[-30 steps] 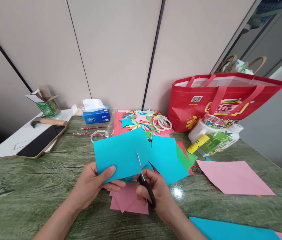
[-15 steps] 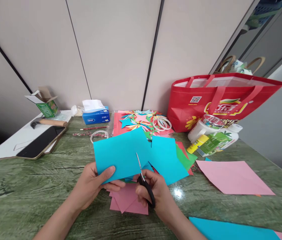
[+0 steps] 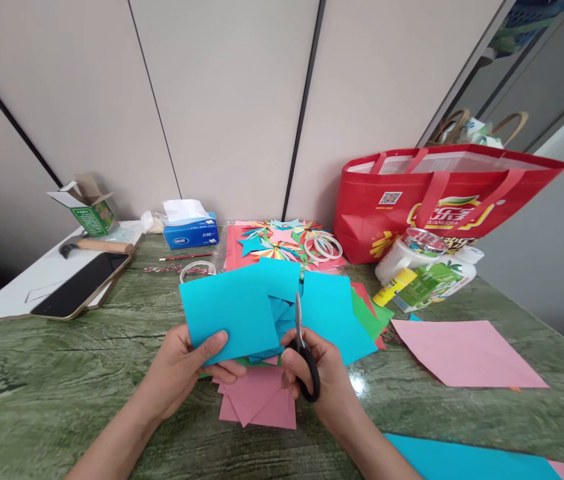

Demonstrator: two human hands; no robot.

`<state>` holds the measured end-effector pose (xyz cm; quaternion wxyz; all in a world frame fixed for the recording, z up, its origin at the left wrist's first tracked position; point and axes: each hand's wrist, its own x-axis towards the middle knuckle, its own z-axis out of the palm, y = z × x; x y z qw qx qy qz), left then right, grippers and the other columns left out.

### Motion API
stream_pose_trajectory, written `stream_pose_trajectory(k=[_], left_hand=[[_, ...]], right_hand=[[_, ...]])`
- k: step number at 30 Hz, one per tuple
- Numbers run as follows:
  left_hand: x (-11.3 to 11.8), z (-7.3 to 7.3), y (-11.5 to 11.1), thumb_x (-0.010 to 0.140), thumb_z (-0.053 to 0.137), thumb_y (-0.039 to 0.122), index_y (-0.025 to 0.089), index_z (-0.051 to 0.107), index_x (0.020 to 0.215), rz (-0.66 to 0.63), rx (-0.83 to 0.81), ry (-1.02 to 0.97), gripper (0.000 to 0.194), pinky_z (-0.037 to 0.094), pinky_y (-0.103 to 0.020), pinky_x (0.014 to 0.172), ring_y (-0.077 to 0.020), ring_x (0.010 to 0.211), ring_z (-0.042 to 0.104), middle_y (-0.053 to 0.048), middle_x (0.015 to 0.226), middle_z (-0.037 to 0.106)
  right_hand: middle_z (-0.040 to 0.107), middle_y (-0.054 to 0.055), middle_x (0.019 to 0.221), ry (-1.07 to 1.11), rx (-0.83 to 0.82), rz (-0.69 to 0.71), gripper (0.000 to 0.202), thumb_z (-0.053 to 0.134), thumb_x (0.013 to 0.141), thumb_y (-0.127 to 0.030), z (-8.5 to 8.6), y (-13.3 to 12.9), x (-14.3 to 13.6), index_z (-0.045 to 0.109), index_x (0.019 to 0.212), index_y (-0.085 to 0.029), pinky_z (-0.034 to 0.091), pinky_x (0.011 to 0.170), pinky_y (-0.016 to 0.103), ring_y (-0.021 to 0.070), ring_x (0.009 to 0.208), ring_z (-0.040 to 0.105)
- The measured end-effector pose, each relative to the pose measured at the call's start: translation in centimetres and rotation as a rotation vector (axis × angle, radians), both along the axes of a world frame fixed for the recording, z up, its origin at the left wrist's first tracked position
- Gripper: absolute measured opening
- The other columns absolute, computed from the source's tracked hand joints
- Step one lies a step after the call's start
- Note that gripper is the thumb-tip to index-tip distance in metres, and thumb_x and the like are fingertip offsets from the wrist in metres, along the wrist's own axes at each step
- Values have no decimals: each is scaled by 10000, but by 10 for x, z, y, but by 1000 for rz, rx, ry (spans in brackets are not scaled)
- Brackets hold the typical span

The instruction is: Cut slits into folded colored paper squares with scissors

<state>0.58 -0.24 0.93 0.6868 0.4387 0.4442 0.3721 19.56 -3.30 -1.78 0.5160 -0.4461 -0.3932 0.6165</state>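
Note:
My left hand (image 3: 202, 357) pinches a bright blue sheet of paper (image 3: 229, 313) by its lower left, thumb in front and fingers behind. In my right hand (image 3: 319, 367) are black-handled scissors (image 3: 299, 317), blades pointing up and together, just right of the sheet's right edge and apart from it. A separate blue piece (image 3: 281, 277) shows behind the sheet's upper right corner. Beneath and beside it lie more blue pieces (image 3: 332, 317), a green sheet (image 3: 367, 317) and pink squares (image 3: 257, 400), partly covered.
Folded paper stars (image 3: 282, 237) and white tape rolls (image 3: 323, 247) lie at the back. A tissue box (image 3: 191, 233), phone (image 3: 82, 283) and hammer (image 3: 99, 246) are left. A red bag (image 3: 412, 200), glue stick (image 3: 395, 287) and pink sheet (image 3: 467, 353) are right.
The held blue sheet has become narrower: its right part has come away and lies behind it. My right hand with the scissors has moved right, off the sheet, and the blades have closed.

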Motion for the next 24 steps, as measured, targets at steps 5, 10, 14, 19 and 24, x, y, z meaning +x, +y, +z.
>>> stream_pose_trajectory(k=[5,10,14,19,24], left_hand=[[0,1,-1,699,638,284,89,646,693,-14,-17,-18,195,525,-241,485,-172,474,635,-111,601,691],[1,1,-2,700,634,297,95,635,676,-43,-21,5,204,519,-221,472,-165,467,635,-108,593,689],[3,0,-5,690,639,325,96,626,674,-101,-37,29,230,528,-241,478,-177,482,640,-107,587,688],[5,-3,-5,706,619,342,91,631,685,-114,-30,46,252,535,-263,502,-186,500,646,-113,604,691],[7,-1,-5,697,622,358,92,646,678,-102,-34,57,268,532,-258,500,-186,503,646,-114,614,693]], right_hand=[[518,-41,600,-15,86,116,382,717,610,-366,-4,-1,2,494,850,-171,340,473,191,80,518,450],[500,-18,673,-4,130,240,398,713,616,-399,-7,-3,-2,517,885,-181,333,502,210,105,584,428],[551,28,814,23,185,213,383,693,621,-448,-2,-3,-4,531,864,-201,357,532,225,147,696,476],[567,23,790,-10,193,181,400,702,603,-455,-3,-2,-3,541,851,-186,364,528,220,131,651,462],[533,-27,561,-80,91,164,409,688,601,-466,-9,-3,-5,537,843,-173,347,434,209,92,454,416]])
